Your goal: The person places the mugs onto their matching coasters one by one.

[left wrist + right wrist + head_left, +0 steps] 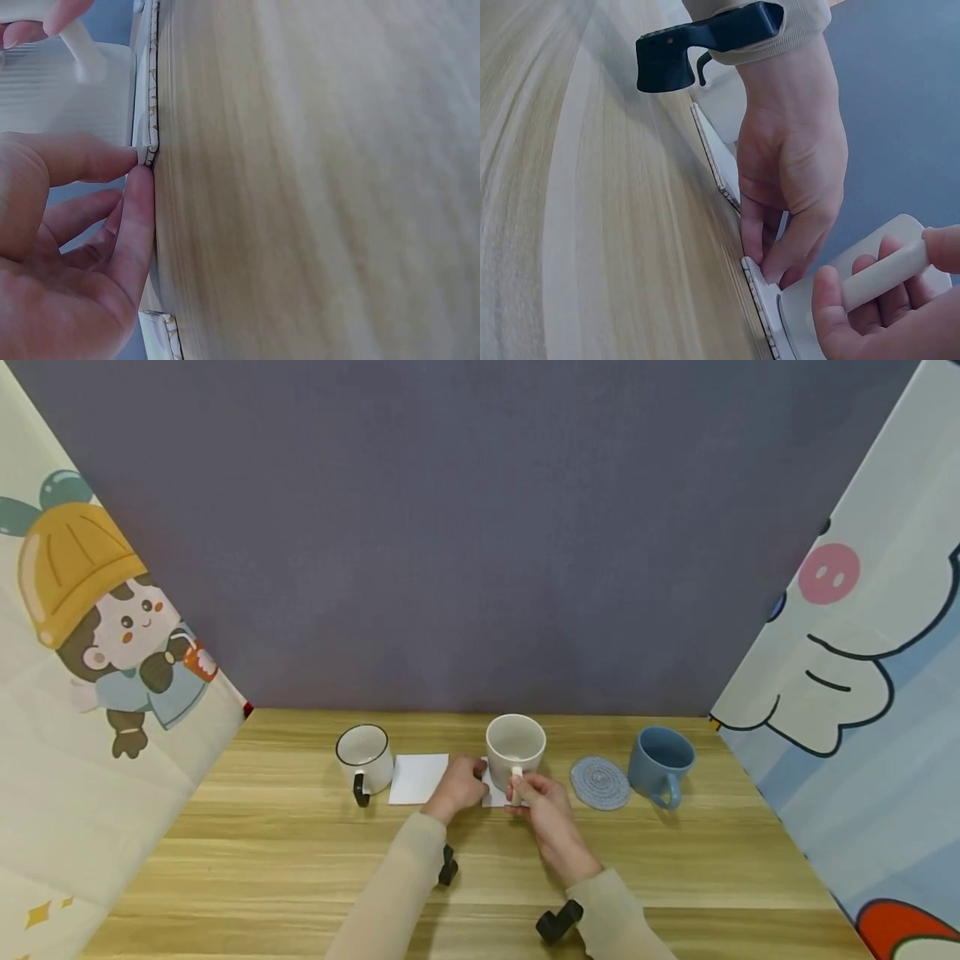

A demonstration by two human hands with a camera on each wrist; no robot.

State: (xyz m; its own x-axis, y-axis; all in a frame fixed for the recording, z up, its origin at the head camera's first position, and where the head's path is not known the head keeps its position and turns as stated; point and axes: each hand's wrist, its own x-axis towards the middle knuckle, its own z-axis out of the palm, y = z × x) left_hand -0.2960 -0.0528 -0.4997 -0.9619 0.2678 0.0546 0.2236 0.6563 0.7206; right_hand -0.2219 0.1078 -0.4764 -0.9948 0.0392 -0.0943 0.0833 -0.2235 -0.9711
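Observation:
A white mug (516,745) stands on a thin white square coaster (492,797) near the middle of the table. My right hand (553,818) holds the mug's handle (885,276), fingers curled round it. At the coaster's left side is my left hand (461,787). In the left wrist view its thumb and index finger pinch the corner of the coaster (153,112), whose edge is patterned. Much of this coaster is hidden under the mug and behind my hands.
Left of my left hand lies another white square coaster (418,778), beside a white mug with black rim and handle (365,758). To the right are a round woven grey-blue coaster (600,782) and a blue mug (660,764). A grey-purple panel (480,543) rises behind the table.

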